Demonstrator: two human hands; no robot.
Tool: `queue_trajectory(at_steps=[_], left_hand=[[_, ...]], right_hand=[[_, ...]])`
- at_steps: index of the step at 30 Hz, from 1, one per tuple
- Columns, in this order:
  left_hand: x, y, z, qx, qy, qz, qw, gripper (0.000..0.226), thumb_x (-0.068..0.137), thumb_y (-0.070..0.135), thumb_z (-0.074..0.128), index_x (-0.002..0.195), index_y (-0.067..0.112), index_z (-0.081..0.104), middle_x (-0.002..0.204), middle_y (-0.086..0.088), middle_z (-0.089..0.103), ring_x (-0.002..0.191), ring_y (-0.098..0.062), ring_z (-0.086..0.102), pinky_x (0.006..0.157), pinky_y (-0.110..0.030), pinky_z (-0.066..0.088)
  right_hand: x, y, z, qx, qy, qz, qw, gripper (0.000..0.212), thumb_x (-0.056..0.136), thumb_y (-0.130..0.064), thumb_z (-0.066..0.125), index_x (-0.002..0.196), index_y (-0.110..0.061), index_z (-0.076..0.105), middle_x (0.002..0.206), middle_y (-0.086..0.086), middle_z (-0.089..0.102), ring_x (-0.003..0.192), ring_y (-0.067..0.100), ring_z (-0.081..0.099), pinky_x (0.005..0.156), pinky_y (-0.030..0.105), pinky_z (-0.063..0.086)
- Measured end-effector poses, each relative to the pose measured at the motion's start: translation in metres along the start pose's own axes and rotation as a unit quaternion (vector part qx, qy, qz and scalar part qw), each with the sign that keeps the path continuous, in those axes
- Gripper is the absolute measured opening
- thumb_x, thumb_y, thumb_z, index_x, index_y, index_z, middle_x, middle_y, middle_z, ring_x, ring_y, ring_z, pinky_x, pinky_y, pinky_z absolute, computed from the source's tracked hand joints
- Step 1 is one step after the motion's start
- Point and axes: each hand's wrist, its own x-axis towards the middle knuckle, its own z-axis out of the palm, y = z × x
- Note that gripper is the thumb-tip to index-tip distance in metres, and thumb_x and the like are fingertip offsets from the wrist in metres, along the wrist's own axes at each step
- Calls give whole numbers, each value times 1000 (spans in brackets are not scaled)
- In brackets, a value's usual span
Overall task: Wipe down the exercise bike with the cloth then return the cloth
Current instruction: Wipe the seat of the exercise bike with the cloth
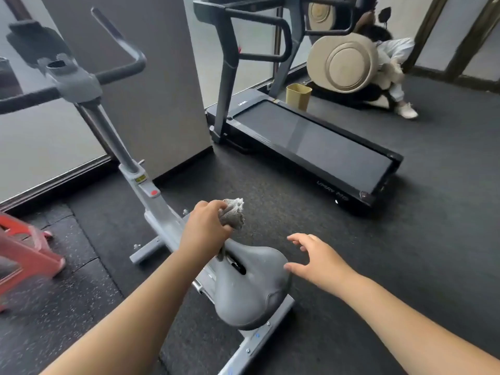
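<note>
Left hand is clamped on the bunched grey cloth, just above the nose of the exercise bike saddle. Right hand is spread open at the saddle's right edge, well clear of the cloth.

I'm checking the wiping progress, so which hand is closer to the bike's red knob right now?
Left. The left hand, bunching the cloth, is just below and right of the red knob on the frame. The right hand is open beside the saddle, farther off.
</note>
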Motion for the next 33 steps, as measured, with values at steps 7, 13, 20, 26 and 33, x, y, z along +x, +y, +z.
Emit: queue_trajectory(at_steps=[7,13,20,26,33], left_hand=[[-14,-15,7,1,46,-106,993,49,71,15,63,118,25,61,107,-4,58,95,-22,57,83,-27,43],[-32,3,67,57,30,-124,990,49,73,26,60,122,27,59,118,-3,51,115,-27,44,100,-28,33],[-33,19,129,197,-62,-114,972,50,93,46,44,141,38,35,158,-4,18,143,-38,12,119,-41,7],[-53,30,144,166,-78,-104,978,50,94,25,41,139,47,34,158,7,20,143,-34,18,117,-39,22],[-91,41,120,100,-78,-48,991,43,87,19,57,127,37,56,148,12,40,130,-15,46,100,-21,35]], right_hand=[[49,11,8,-53,-170,-62,982,103,61,-50,81,145,-32,23,149,-10,31,136,12,34,108,29,33],[78,33,9,-94,-249,-143,953,121,52,-56,82,148,-28,14,153,-7,26,139,12,28,113,28,27],[87,56,5,-115,-280,-188,935,123,53,-57,81,150,-25,12,154,-7,24,141,12,26,114,31,27],[84,61,4,-103,-283,-195,933,123,52,-58,81,149,-25,12,153,-5,26,140,14,28,114,33,28],[81,51,0,-79,-271,-199,938,121,55,-52,83,149,-26,12,154,-2,26,140,15,29,115,33,26]])
